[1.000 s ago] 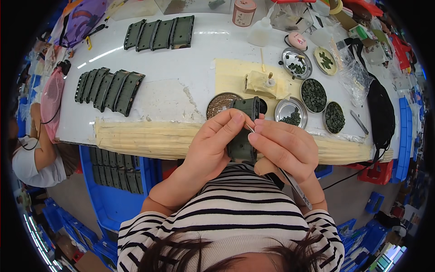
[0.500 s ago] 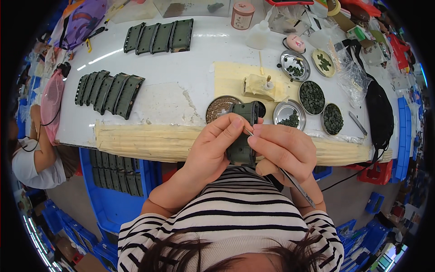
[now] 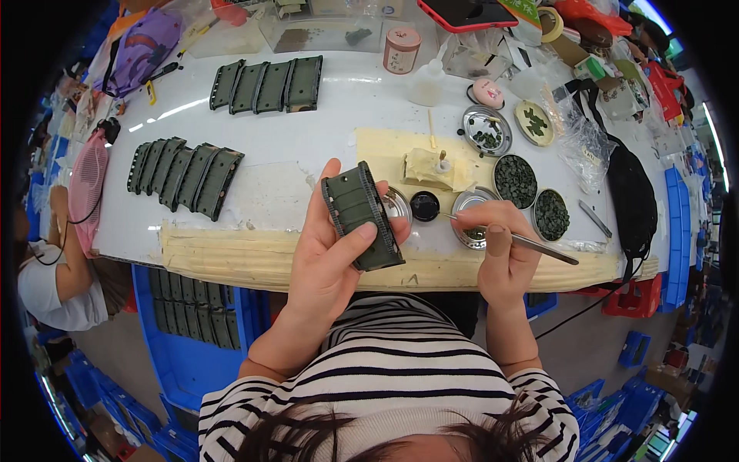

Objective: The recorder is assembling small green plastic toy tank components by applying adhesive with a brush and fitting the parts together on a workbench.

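"What is the left hand (image 3: 327, 250) doing?"

"It grips a dark green, rectangular panel with black ridged edges (image 3: 354, 199), thumb pressed on its face. The panel is raised and tilted, nearer the person and to the left of the small round black pot (image 3: 424, 206)."

"And the right hand (image 3: 508, 254)?"

"Its fingers are closed around slim grey metal tweezers (image 3: 548, 250), to the right of the pot. The tip points at the pot's right rim; I can't tell whether it touches."

"What else lies around the pot?"

"Just beyond it stands a block wrapped in pale yellow tape (image 3: 429, 171). Just to its right is a shiny round silver dish (image 3: 465, 199), partly covered by the right hand. Further right of the pot sits a round metal tin (image 3: 495, 177) heaped with dark green chips (image 3: 515, 182)."

"Any similar panels?"

"Yes, well to the pot's left: one row of dark green ridged panels (image 3: 185, 175), and another row (image 3: 269, 86) farther beyond the pot."
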The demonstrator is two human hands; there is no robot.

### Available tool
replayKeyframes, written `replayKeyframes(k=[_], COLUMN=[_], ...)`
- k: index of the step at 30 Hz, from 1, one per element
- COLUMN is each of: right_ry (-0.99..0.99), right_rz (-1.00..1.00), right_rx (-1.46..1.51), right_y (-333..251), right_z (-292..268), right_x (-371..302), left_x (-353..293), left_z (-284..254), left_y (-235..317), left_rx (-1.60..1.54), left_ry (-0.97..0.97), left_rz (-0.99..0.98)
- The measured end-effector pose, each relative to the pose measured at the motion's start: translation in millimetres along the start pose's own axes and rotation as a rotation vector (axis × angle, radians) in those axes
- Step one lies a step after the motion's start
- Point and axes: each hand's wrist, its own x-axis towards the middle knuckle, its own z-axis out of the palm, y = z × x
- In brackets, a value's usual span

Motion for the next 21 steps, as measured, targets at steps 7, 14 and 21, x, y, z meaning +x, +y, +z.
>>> replayKeyframes(k=[7,14,21], right_ry=[0.018,-0.014,-0.044], right_rz=[0.127,-0.011,-0.032], right_rx=[-0.076,-0.29,-0.394], right_y=[9,19,24], right_z=[4,10,12], right_x=[-3,2,2], left_x=[2,-1,-4], left_z=[-11,-15,-12], left_y=[5,3,11], left_rx=[-0.28,-0.391,-0.086], left_ry=[-0.023,0.046,0.105], left_rz=[-0.07,-0.107,-0.05])
